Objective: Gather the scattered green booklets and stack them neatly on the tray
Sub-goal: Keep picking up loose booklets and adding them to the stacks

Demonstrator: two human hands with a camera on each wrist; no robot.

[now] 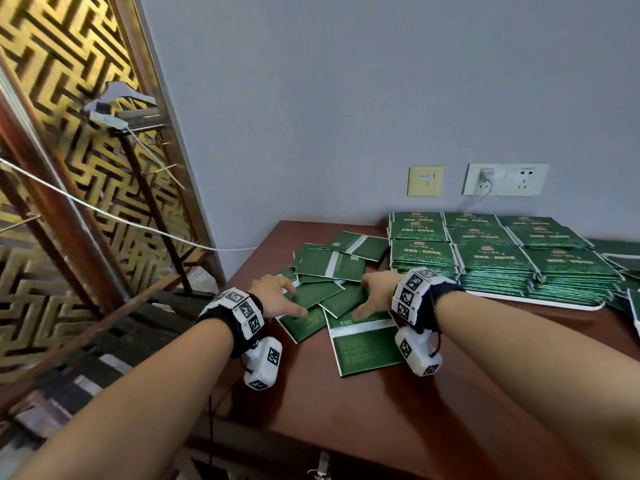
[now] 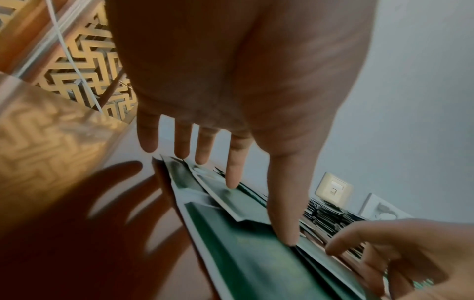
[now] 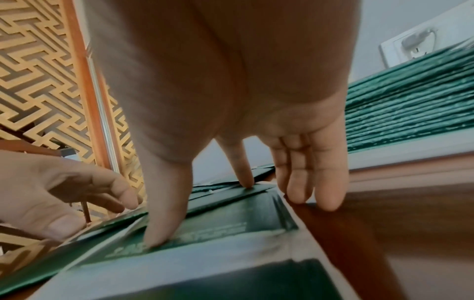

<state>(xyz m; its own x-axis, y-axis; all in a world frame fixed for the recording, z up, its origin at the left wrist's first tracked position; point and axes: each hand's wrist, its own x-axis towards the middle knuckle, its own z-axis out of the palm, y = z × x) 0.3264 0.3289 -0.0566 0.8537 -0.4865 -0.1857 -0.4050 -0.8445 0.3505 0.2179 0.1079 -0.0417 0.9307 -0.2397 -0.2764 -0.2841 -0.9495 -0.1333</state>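
Several green booklets [image 1: 329, 271] lie scattered and overlapping on the brown table's left part. My left hand [image 1: 277, 296] rests on the pile's left side, fingers spread and straight, thumb tip [image 2: 287, 237] pressing a booklet [image 2: 246, 249]. My right hand [image 1: 375, 294] rests on the pile's right side with straight fingers; its thumb [image 3: 159, 233] presses a booklet with a white band [image 3: 231, 229], its fingertips [image 3: 328, 201] touch the table. Tall neat stacks of green booklets [image 1: 502, 251] stand on a white tray [image 1: 540, 301] at the right.
The brown table [image 1: 381, 410] ends at its left edge by my left wrist, with floor and a gold lattice screen [image 1: 69, 168] beyond. A grey wall with sockets [image 1: 505, 180] and a plugged cable is behind. More loose booklets [image 1: 623, 261] lie at far right.
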